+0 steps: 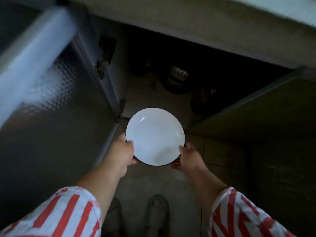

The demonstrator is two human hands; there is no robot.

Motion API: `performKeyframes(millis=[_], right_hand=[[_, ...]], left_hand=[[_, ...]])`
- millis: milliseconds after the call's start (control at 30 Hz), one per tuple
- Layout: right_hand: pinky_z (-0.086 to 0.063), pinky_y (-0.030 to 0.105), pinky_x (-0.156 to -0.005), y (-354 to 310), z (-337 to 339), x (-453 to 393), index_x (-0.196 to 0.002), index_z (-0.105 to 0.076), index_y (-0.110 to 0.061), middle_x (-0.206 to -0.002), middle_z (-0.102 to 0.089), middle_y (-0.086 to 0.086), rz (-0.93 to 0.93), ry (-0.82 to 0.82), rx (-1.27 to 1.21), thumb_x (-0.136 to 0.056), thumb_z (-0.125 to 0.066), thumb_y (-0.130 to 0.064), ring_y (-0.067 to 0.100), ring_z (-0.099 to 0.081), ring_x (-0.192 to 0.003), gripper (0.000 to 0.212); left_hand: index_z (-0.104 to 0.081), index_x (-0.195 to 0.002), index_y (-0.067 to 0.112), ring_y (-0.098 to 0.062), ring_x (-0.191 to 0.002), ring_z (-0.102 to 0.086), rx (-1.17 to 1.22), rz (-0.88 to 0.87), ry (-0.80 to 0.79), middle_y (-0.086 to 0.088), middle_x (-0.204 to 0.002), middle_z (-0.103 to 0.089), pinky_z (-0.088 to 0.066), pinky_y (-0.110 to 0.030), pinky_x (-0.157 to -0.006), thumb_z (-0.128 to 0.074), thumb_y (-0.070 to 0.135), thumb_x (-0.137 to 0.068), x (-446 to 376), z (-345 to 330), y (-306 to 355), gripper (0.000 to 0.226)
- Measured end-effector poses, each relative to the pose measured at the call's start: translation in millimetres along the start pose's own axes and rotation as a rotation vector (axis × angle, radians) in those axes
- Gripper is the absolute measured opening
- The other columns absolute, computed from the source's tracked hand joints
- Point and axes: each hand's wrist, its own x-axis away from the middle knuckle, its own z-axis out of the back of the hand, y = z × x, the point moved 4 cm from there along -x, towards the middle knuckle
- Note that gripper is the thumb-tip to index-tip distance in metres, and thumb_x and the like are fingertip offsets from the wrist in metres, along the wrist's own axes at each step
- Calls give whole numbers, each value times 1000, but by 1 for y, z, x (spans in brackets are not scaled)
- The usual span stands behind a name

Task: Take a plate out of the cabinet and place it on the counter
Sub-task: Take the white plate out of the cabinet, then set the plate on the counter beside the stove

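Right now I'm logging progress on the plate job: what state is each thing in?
Plate: out of the cabinet, held level in the air, empty, not yet on the counter.
Left hand: gripping the plate's left rim.
Right hand: gripping the plate's right rim.
Left door: swung open.
Right door: swung open.
Cabinet: open, dark, with dim items inside.

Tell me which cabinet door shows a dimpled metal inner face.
The left door: its inner face is shiny, dimpled metal. The right door looks flat, dull and olive-toned.
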Motion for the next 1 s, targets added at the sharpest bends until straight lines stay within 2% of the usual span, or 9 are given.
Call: performKeyframes(millis=[67,233,400,533,667,733,800,900,1000], right_hand=[[-59,39,-62,-3,7,25,-130,-45,-17,-116,-51,11,-22,-15,-37,-98,-39,-16,31,-59,-99,33],[-59,49,-77,-12,15,83,-130,-46,-15,-131,-52,15,-64,-18,-46,-97,-39,-7,37,-59,-109,35],[-54,33,-47,-31,24,134,-142,-39,-14,-136,-48,14,-31,-17,-91,-97,-37,-3,36,-57,-113,46],[-53,31,-46,-44,33,169,-132,-46,-10,-118,-50,11,58,-59,-44,-97,-35,0,32,-54,-103,38],[-60,47,-73,-55,46,206,-118,-49,-11,-106,-54,8,125,-82,25,-96,-37,-3,35,-61,-101,27],[-61,36,-64,-67,54,222,-126,-51,-9,-97,-58,6,208,-74,122,-95,-39,-7,27,-64,-86,33],[-55,22,-50,-83,59,241,-134,-47,-11,-106,-60,9,280,-75,178,-96,-38,-9,19,-61,-77,39],[-60,40,-76,-110,61,266,-135,-47,-12,-108,-61,10,362,-91,199,-95,-39,-11,25,-64,-88,41],[-50,26,-51,-144,58,289,-125,-52,-10,-84,-53,1,444,-95,241,-96,-37,-12,15,-56,-72,32]], left_hand=[[-49,-133,24,-23,-94,-58,-50,6,-37,-3,-118,-57,-52,-36,-65,-31,9,-97,22,12,5,42],[-52,-125,23,-18,-83,-62,-116,4,-112,-4,-115,-63,-53,-34,-59,-31,6,-93,74,37,30,43],[-51,-114,21,-18,-75,-58,-105,-30,-108,-4,-98,-62,-51,-37,-57,-31,3,-92,123,50,57,34],[-52,-113,18,-23,-80,-61,-65,-68,-59,-2,-88,-61,-57,-45,-67,-34,4,-92,160,61,63,31],[-52,-119,16,-27,-88,-62,-47,-90,-5,-5,-97,-62,-57,-48,-73,-36,4,-91,202,72,65,34],[-50,-125,15,-27,-90,-62,-14,-99,14,-7,-103,-62,-57,-46,-66,-36,4,-92,220,77,70,37],[-45,-134,14,-31,-104,-60,-8,-124,56,-10,-119,-59,-58,-51,-74,-38,7,-92,235,84,80,43],[-43,-140,20,-34,-117,-55,-4,-164,130,-11,-134,-53,-57,-55,-80,-42,11,-92,254,98,103,49],[-52,-130,18,-33,-107,-59,31,-230,146,-12,-124,-58,-60,-44,-60,-40,10,-94,269,112,136,39]])
